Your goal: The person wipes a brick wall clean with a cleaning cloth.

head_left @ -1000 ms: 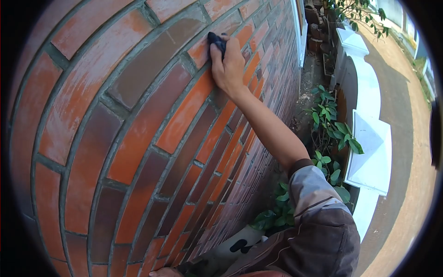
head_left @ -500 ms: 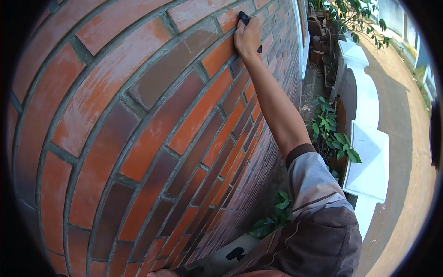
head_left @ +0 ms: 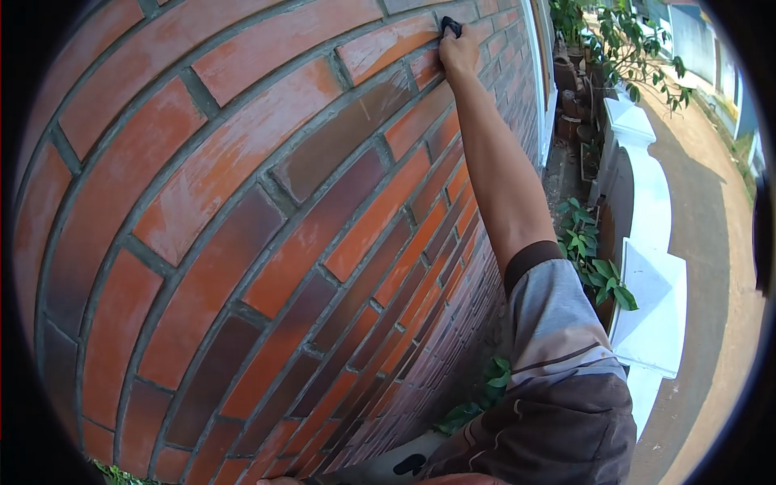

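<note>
My right hand (head_left: 460,53) is stretched far up and forward against the brick wall (head_left: 311,190). Its fingers are closed around a bunched black cloth (head_left: 451,28), pressed to the wall near the top of the view. Around it the orange and dark bricks are divided by grey mortar joints, and several bricks carry pale, whitish smears. Only a sliver of my left hand (head_left: 280,481) shows at the bottom edge, low by the wall; its fingers are hidden.
A white boundary wall with pointed post caps (head_left: 651,303) runs along the right. Leafy plants (head_left: 594,259) grow between it and the bricks. Flowerpots (head_left: 568,105) stand further back beside a white frame (head_left: 543,89). Beyond lies a dirt road (head_left: 703,267).
The view has shifted, so the wall appears further right and lower. My right hand is still on the wall with the cloth, now slightly further right and higher in view.
</note>
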`<state>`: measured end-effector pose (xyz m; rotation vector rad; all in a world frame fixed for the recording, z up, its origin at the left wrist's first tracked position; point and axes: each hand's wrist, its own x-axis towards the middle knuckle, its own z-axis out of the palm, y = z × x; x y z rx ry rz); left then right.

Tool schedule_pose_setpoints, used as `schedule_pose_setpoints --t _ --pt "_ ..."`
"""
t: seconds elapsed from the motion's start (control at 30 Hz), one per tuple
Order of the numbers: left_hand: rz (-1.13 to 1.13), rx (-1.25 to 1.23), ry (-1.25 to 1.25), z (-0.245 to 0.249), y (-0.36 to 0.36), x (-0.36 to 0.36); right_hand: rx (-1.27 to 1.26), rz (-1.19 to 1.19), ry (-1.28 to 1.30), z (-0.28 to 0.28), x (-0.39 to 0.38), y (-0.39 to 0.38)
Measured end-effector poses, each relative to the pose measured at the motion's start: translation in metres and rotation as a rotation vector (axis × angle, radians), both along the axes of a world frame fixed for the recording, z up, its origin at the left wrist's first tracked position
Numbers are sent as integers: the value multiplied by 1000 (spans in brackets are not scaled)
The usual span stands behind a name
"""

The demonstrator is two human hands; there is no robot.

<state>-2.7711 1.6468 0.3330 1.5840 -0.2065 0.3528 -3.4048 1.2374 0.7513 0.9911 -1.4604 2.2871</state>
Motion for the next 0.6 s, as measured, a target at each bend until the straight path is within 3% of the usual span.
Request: schedule_pose_setpoints --t 0.07,0.1,0.2,0.27,0.37,0.4,0.47,0.5,0.57,0.6 --pt "-7 1 10 -4 0 3 -275 -49 241 -8 58 20" --pt "-9 -3 13 -6 -2 3 -406 64 354 -12 97 48" --pt "-18 -2 12 -13 0 6 -524 284 729 -43 207 136" --pt "-28 2 5 -17 0 9 -563 328 927 -54 224 149" --pt "-122 -16 26 -28 8 20 -553 181 705 -28 163 100" --pt "-165 -36 46 -34 12 25 -398 278 443 -21 133 75" --pt "-234 -65 54 -40 20 37 -165 182 150 -11 80 54" --pt "-259 -53 46 -45 25 41 -157 32 131 -16 52 22" --pt "-301 -37 -61 -46 28 43 -123 266 66 -13 78 54" --pt "-310 -48 -58 -47 29 39 -206 296 197 -13 106 69"
